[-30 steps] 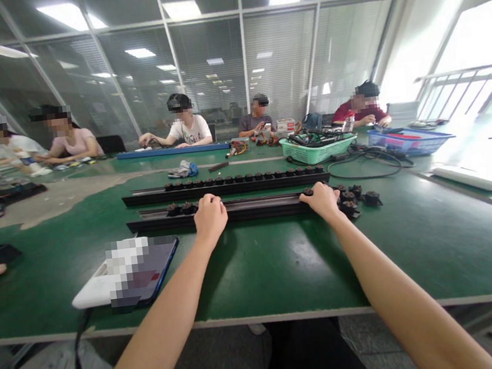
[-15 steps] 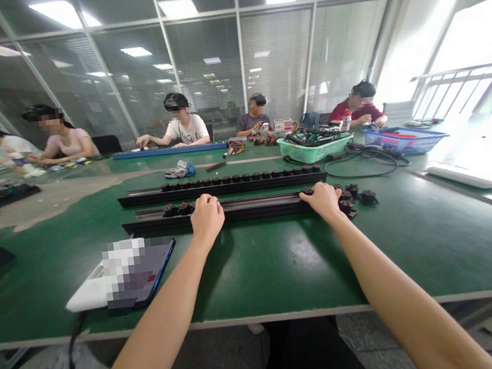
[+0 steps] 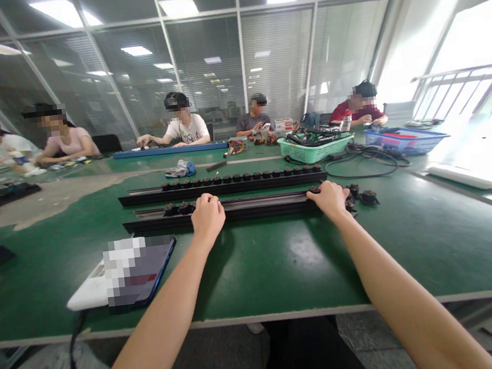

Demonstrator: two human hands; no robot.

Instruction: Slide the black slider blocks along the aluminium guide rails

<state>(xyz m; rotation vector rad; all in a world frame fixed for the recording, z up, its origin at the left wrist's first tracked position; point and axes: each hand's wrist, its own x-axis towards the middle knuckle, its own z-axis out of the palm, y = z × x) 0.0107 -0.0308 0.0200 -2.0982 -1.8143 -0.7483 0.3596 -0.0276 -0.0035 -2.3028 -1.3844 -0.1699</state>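
My left hand (image 3: pixel 208 219) is closed over the near black rail (image 3: pixel 266 209), its fingers curled across the top. Whatever lies under those fingers is hidden. Two small black parts with brownish tops, one of them a black part (image 3: pixel 171 209), sit in the channel to its left. Near the rail's right end, my right hand (image 3: pixel 330 200) is closed around a small black part (image 3: pixel 315 189), mostly covered by the fingers. Several loose parts, including a black part (image 3: pixel 368 197), lie just right of that hand. Behind runs a parallel far rail (image 3: pixel 224 190) carrying a row of similar parts.
A phone (image 3: pixel 160 265) and a white device (image 3: pixel 91 285) with a strap lie at front left. Further back are a crumpled glove-like cloth (image 3: pixel 181 169), a green basket (image 3: pixel 313 151) of cables and a blue basket (image 3: pixel 405 141). Several people sit across the green table (image 3: pixel 279 287).
My right hand has shifted slightly right along the near rail, covering more of the loose parts there. My left hand stays nearly in place.
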